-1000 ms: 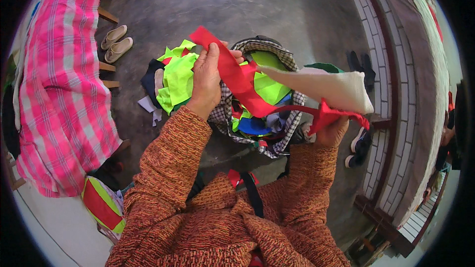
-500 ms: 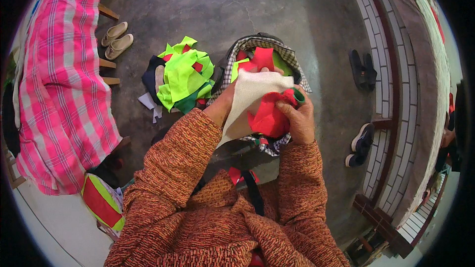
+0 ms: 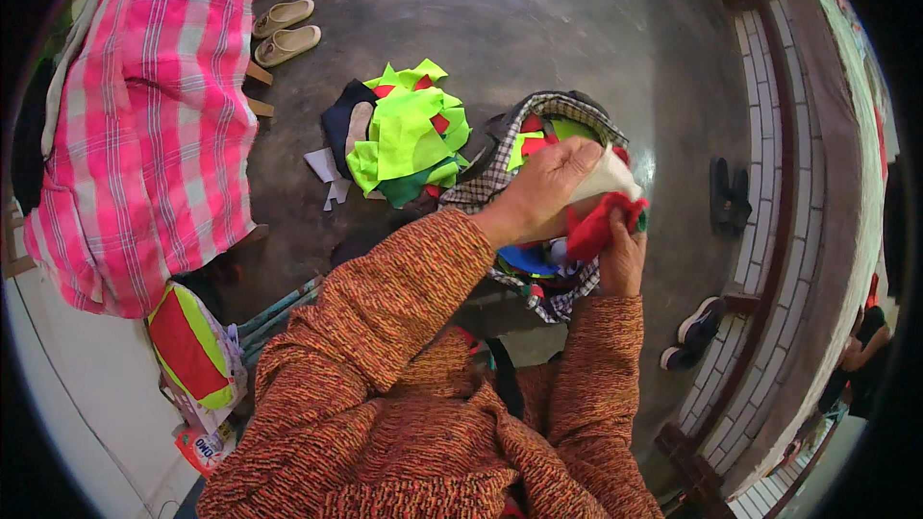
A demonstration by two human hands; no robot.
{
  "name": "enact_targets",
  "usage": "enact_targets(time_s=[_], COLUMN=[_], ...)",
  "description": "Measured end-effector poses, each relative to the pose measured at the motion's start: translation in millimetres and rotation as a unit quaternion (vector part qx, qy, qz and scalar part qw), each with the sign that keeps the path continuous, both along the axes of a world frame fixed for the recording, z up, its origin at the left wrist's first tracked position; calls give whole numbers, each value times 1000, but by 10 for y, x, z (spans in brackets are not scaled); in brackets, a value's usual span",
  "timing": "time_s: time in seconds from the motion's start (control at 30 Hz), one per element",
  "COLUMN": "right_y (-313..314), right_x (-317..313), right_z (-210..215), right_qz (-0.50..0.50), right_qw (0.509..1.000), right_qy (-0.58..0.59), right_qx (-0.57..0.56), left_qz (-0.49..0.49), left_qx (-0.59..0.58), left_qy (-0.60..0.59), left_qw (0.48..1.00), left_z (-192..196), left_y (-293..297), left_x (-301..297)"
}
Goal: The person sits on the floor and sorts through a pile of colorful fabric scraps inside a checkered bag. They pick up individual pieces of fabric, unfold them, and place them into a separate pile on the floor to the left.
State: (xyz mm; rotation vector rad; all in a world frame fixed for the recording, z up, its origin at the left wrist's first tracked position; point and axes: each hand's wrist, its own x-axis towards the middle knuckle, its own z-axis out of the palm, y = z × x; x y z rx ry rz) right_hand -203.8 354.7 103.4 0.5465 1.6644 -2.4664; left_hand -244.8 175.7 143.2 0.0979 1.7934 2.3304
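Within the last second I had bunched the long red strip and the cream cloth, once stretched wide between my hands, into one tight bundle (image 3: 601, 207) over the far edge of the checked bag (image 3: 500, 178), so the gathering looked nearly done. My left hand (image 3: 543, 187) clenched it from above and my right hand (image 3: 623, 255) gripped it below. I counted one bag, one neon-green fabric pile (image 3: 409, 135) on the floor, and possibly three pairs of shoes, the dark ones being blurry.

2 hands, left hand (image 3: 543, 187) and right hand (image 3: 623, 259), clutching red-and-cream cloth bundle (image 3: 604, 207) above checked bag (image 3: 500, 173).
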Motion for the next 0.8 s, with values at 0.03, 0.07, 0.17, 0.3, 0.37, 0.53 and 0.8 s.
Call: enact_targets(time_s=[0.03, 0.07, 0.17, 0.3, 0.37, 0.53, 0.8], right_y=[-31, -81, -302, -765, -1035, -1635, -494], right_x=[-24, -41, -164, -361, -434, -311, -144], right_z=[13, 21, -155, -533, -811, -1335, -1688], right_qz=[-16, -32, -39, -13, 31, 198, -19], right_qw=[1000, 999, 996, 997, 999, 959, 922], right_qy=[10, 19, 10, -16, -19, -3, 36], right_qx=[-13, -26, -84, -69, 9, 203, 384], left_qz=[66, 132, 214, 209, 224, 288, 304], left_qx=[-27, -55, -172, -169, -150, -126, -113], left_qy=[43, 86, 327, 442, 465, 308, 255], left_qw=[996, 986, 904, 856, 843, 898, 911], left_z=[63, 95, 194, 288, 199, 171, 196], left_y=[-26, -58, -133, -118, -96, -361, -348], left_x=[24, 22, 21, 11, -44, -121, -185])
